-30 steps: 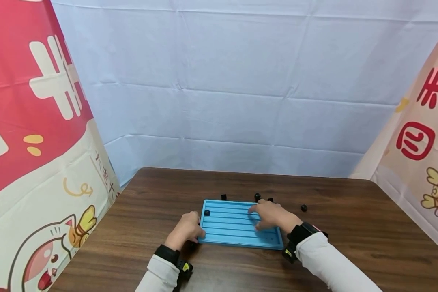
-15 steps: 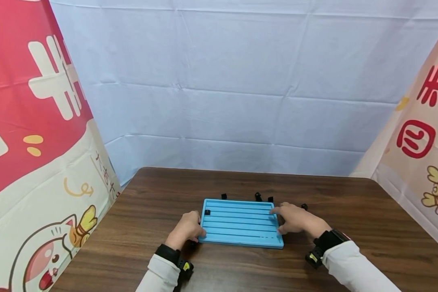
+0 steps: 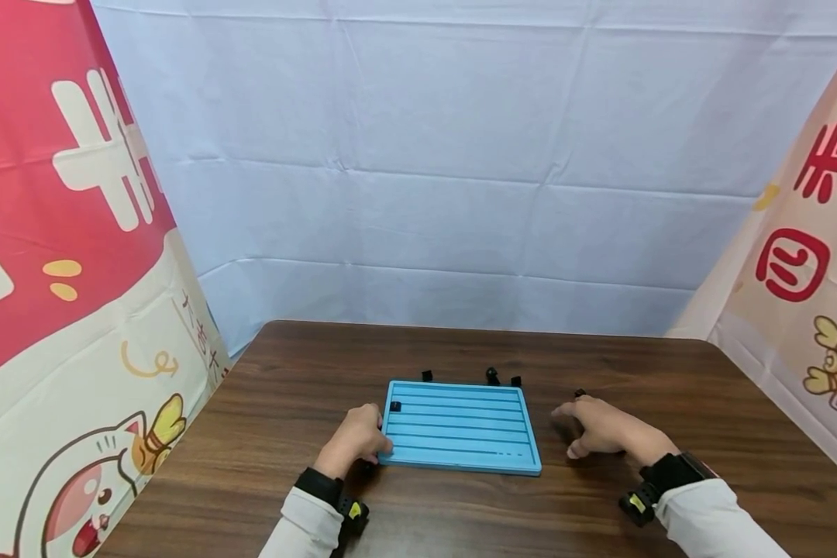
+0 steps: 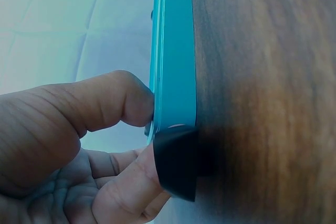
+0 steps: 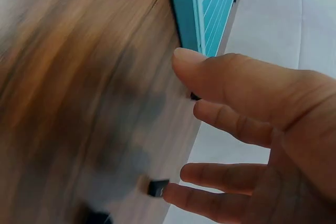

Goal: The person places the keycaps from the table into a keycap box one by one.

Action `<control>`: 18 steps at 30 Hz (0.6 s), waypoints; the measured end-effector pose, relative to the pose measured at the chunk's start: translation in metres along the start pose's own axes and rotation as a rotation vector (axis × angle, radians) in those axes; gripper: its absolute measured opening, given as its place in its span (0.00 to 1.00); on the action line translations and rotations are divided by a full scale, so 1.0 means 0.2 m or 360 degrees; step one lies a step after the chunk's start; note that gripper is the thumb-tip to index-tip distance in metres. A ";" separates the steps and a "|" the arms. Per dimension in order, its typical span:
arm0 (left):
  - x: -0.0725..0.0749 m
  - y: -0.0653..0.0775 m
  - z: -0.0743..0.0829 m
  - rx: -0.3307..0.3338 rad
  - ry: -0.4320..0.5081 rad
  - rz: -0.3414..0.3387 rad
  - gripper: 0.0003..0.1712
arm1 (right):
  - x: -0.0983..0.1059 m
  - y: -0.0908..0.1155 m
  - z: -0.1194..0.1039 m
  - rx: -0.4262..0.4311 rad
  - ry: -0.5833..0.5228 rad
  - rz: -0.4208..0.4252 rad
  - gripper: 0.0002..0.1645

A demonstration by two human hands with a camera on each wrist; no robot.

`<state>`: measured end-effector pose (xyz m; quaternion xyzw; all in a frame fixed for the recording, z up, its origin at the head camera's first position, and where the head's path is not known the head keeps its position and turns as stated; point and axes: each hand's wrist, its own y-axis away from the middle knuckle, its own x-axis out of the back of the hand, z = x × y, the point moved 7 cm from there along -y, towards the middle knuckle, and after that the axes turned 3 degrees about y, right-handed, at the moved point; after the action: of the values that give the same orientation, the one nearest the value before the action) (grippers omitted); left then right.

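Observation:
A light-blue grooved tray [image 3: 460, 426] lies on the wooden table, with one small black cube [image 3: 395, 406] in an upper groove at its left end. My left hand [image 3: 352, 442] grips the tray's near left corner, thumb on the rim. In the left wrist view, a black piece [image 4: 176, 163] sits against the fingers beside the tray's edge. Right of the tray, my right hand [image 3: 603, 426] hovers over the table with fingers spread and holds nothing. A black cube [image 3: 580, 393] shows just beyond its knuckles. The right wrist view has a black cube [image 5: 157, 188] by the fingertips.
Behind the tray's far edge stand several black pieces: a cube [image 3: 427, 376], a taller piece [image 3: 491, 376] and another cube [image 3: 516, 381]. A pale-blue cloth [image 3: 418, 194] hangs behind the table [image 3: 321, 356]; printed cloths [image 3: 795, 310] hang at both sides.
My right hand has moved from above the tray out to the right, over the table beside the black cube. My left hand and the tray have stayed in place.

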<state>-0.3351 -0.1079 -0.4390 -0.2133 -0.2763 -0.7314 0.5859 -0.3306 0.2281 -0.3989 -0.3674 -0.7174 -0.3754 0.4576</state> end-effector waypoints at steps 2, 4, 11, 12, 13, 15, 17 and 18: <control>0.00 0.00 0.00 0.0004 0.0000 0.0001 0.18 | 0.00 0.02 0.03 -0.0007 -0.0014 0.0006 0.33; 0.00 0.00 0.00 0.0007 0.0003 0.0000 0.18 | 0.00 0.03 0.06 -0.0025 -0.0038 0.0010 0.33; 0.00 0.00 0.00 0.0005 0.0005 -0.0002 0.17 | 0.03 0.08 0.15 -0.0051 -0.0132 0.0045 0.33; 0.00 0.00 0.00 0.0003 0.0007 -0.0005 0.17 | 0.03 0.09 0.16 -0.0054 -0.0130 0.0048 0.33; 0.00 0.00 0.00 0.0000 0.0009 -0.0008 0.17 | 0.04 0.09 0.18 -0.0067 -0.0137 0.0048 0.33; 0.00 0.00 0.00 -0.0007 0.0009 -0.0012 0.17 | 0.04 0.10 0.21 -0.0095 -0.0130 0.0044 0.33; 0.00 0.00 0.00 -0.0011 0.0011 -0.0013 0.17 | 0.03 0.11 0.23 -0.0124 -0.0141 0.0037 0.33; 0.00 0.00 0.00 -0.0009 0.0010 -0.0011 0.17 | 0.03 0.11 0.23 -0.0131 -0.0149 0.0029 0.33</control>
<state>-0.3358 -0.1078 -0.4397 -0.2117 -0.2730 -0.7349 0.5836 -0.3316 0.2797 -0.4034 -0.4095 -0.7187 -0.3828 0.4114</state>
